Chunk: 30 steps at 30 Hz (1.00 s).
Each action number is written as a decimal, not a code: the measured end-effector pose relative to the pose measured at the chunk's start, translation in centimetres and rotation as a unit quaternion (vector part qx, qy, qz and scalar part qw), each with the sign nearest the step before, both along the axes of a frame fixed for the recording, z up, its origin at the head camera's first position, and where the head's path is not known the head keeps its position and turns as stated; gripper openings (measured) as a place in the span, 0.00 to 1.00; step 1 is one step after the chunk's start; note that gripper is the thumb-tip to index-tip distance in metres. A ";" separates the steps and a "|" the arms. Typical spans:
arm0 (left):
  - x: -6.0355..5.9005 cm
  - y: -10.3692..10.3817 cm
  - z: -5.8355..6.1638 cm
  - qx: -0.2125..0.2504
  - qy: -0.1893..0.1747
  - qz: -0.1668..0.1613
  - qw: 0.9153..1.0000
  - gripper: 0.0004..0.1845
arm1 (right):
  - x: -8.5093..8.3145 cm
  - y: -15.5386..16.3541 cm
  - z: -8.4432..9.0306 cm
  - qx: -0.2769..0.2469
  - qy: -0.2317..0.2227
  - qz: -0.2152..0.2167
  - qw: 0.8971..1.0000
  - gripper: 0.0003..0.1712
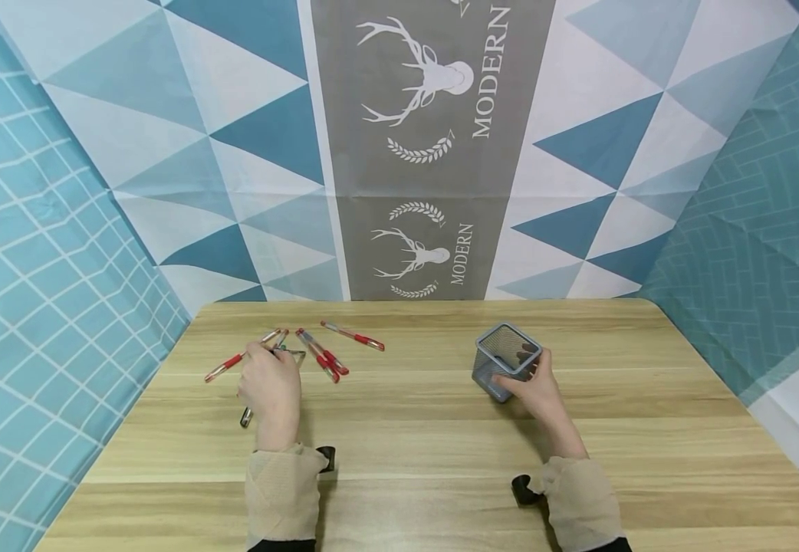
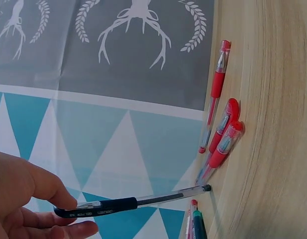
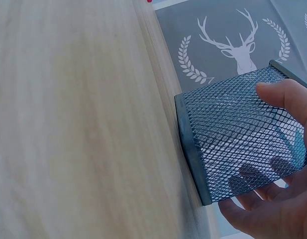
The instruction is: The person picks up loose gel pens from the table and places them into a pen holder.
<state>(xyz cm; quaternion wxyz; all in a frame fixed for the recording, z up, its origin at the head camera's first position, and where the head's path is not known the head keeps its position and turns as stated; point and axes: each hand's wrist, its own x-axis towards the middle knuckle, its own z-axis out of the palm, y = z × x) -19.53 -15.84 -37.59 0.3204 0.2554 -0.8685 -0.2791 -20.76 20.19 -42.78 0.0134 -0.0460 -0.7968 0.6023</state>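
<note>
My left hand (image 1: 271,387) pinches a black gel pen (image 2: 118,205) near its capped end, between thumb and fingers. The pen's other end points toward the table, beside the red pens (image 2: 223,144). A green-ended pen (image 2: 198,224) lies just beyond it, partly out of frame. Under the left hand the end of another black pen (image 1: 245,418) sticks out. On the right, my right hand (image 1: 540,387) grips a grey mesh pen holder (image 1: 489,376), thumb on one side and fingers on another. Its opening faces up, and I see no pens in it.
Red pens lie about the left hand: one red pen (image 1: 223,370) to its left, a pair to its right, and a single red pen (image 1: 354,336) farther right. The wooden table (image 1: 413,429) ends at a patterned wall covering (image 1: 420,153).
</note>
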 end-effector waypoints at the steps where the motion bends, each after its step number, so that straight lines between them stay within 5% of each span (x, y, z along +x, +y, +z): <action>1: 0.0 0.0 0.0 0.001 0.004 -0.001 1.000 0.10 | 0.0 0.0 0.0 -0.001 0.000 0.000 1.000 0.47; 15: 0.1 0.3 0.7 0.015 0.056 -0.009 0.998 0.08 | 0.0 -0.1 -0.2 0.001 0.002 -0.002 1.000 0.48; 30: 0.4 1.2 1.9 -0.036 0.137 -0.041 0.989 0.09 | 0.0 0.1 -0.3 -0.001 0.000 0.002 1.000 0.49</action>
